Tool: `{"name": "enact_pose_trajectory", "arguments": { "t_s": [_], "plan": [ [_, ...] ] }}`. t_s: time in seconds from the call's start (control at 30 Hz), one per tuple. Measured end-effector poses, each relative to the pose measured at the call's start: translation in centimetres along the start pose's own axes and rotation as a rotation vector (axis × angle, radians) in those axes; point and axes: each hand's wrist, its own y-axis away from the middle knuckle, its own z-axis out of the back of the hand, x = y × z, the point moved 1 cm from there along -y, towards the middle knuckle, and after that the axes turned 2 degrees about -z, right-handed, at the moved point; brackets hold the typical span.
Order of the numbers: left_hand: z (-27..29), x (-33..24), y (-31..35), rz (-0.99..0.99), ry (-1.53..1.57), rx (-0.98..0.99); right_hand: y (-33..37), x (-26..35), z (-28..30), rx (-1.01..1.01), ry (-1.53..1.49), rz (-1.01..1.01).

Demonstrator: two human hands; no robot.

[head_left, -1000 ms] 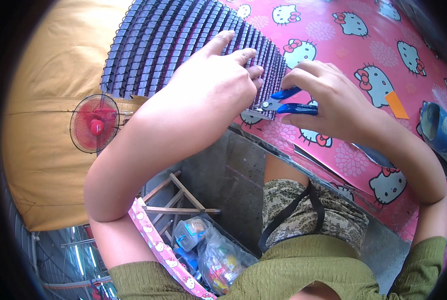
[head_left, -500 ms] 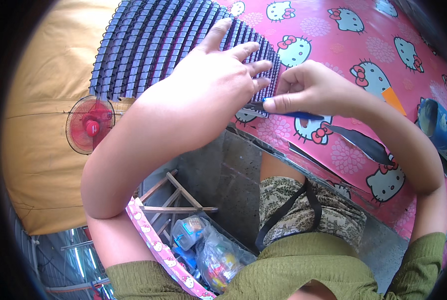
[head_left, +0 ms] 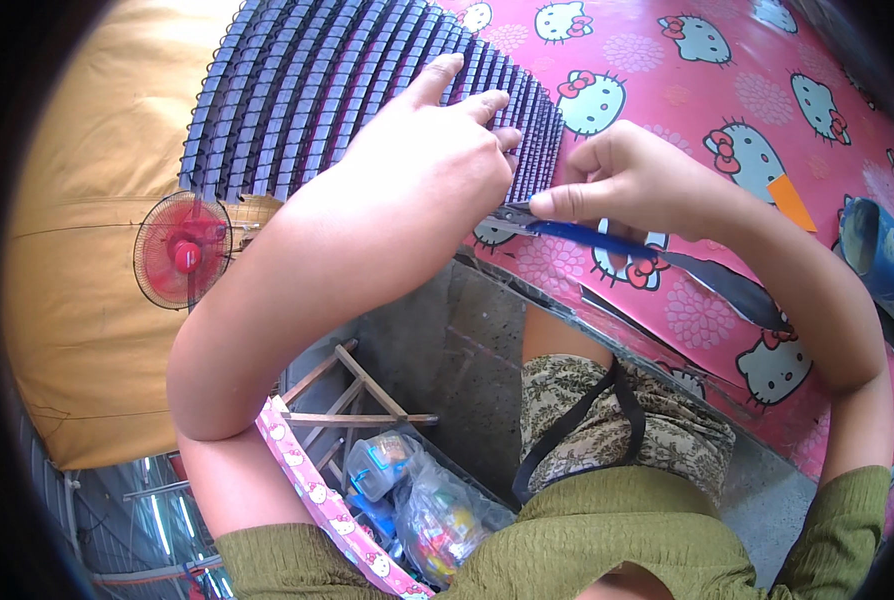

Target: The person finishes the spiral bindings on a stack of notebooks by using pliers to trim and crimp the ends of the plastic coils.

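A mat of greyish-purple square pieces joined in rows with dark loops lies over the table's far left part. My left hand rests on its right part with the fingers spread apart. Close by, at the mat's near right corner, my right hand is closed, its thumb toward the mat. A slim tool with a blue handle and a greyish metal end is held under that hand, the metal end reaching below my left hand. The tool's exact kind and the contact of its tip cannot be made out.
A pink patterned cover lies on the table, torn along the near edge. An orange slip and a blue cylindrical container are at the right. Lower left are a red fan, a wooden rack and a plastic bag.
My left hand has drawn slightly down and left over the mat, with its fingers bent more. The blue handle has turned, and more of it shows below my right hand.
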Motion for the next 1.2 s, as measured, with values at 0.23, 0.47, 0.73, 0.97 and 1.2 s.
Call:
{"name": "enact_pose_trajectory", "arguments": {
  "t_s": [0.23, 0.47, 0.73, 0.97, 1.2],
  "plan": [
    [-2.2, 0.1, 0.0, -0.06, -0.094, -0.176, 1.2, -1.5, -0.8, -0.249, 0.49, 0.406],
    [-0.3, -0.4, -0.3, 0.005, -0.033, -0.008, 0.5, -1.9, -1.4, -0.47, 0.714, 0.717],
    [-0.6, -0.7, -0.6, -0.025, -0.047, -0.014, -0.3, 0.7, 0.5, 0.166, -0.031, -0.27],
    [-1.2, -0.7, -1.0, -0.05, -0.016, 0.0, 1.3, -2.5, -0.8, -0.405, 0.707, 0.568],
    [-1.2, -0.7, -1.3, -0.057, 0.003, -0.009, -0.1, -1.9, 0.3, -0.099, 0.291, 0.29]
  ]
}}
